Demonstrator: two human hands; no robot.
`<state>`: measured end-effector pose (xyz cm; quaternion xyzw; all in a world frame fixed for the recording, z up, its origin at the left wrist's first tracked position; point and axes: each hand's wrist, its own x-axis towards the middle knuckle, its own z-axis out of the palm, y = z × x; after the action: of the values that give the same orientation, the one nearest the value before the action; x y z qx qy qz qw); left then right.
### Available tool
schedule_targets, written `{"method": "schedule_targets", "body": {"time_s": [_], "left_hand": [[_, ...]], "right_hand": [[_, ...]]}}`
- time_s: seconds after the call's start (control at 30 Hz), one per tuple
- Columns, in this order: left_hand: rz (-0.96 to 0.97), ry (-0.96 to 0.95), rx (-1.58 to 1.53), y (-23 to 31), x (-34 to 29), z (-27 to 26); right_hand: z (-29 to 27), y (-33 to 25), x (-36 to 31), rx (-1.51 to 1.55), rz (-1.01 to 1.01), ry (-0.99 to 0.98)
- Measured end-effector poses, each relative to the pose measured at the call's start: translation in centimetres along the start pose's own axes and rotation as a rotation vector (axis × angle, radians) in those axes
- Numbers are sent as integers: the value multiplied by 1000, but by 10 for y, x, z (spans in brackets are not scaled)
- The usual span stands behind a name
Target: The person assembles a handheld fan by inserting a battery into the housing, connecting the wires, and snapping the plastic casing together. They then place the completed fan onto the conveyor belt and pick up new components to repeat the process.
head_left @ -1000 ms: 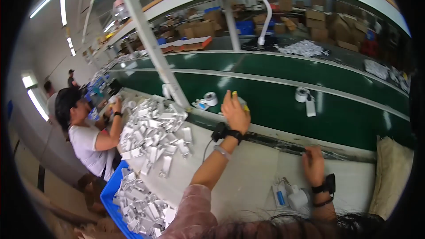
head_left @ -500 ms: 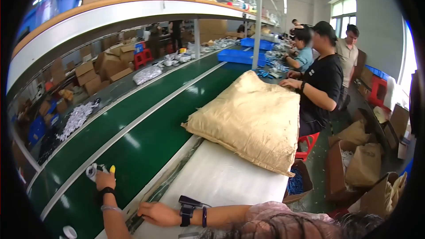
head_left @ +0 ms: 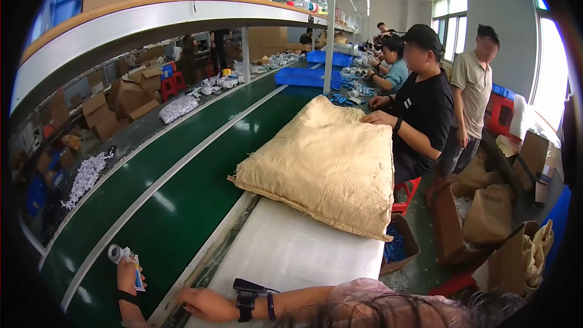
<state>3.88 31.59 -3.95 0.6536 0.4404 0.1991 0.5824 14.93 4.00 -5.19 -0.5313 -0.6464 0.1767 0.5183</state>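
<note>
My left hand is over the green conveyor belt at the lower left. Its fingers are closed round a white cylindrical part with a round dark-centred end, and a small printed card in white, yellow and blue shows along the palm side. My right hand lies at the near edge of the white-covered table, beside the belt's rim. Its fingers are bent together, and nothing shows in them. A strapped black device sits on the right wrist.
A large tan sack lies across the table and overhangs the belt. Beyond it, a person in black sits with hands at the sack's far side. Blue trays stand farther along. A shelf runs above the belt; cartons stand at right.
The view has turned slightly right. My left hand has rotated the white part, bringing the printed card into sight. A small white ring at the lower left has gone from view. The right hand stays nearly put.
</note>
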Motion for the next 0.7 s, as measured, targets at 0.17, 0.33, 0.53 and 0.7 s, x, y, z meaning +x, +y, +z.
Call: {"method": "schedule_targets", "body": {"time_s": [0.17, 0.33, 0.53, 0.7], "left_hand": [[62, -346, -25, 37, -94, 47], [277, 253, 828, -241, 33, 6], [351, 154, 865, -159, -37, 65], [277, -202, 483, -22, -183, 38]], "right_hand": [[-42, -13, 6, -107, 35, 186], [-7, -41, 20, -144, -223, 124], [-35, 17, 7, -244, -361, 95], [-53, -25, 21, -147, -365, -70]]}}
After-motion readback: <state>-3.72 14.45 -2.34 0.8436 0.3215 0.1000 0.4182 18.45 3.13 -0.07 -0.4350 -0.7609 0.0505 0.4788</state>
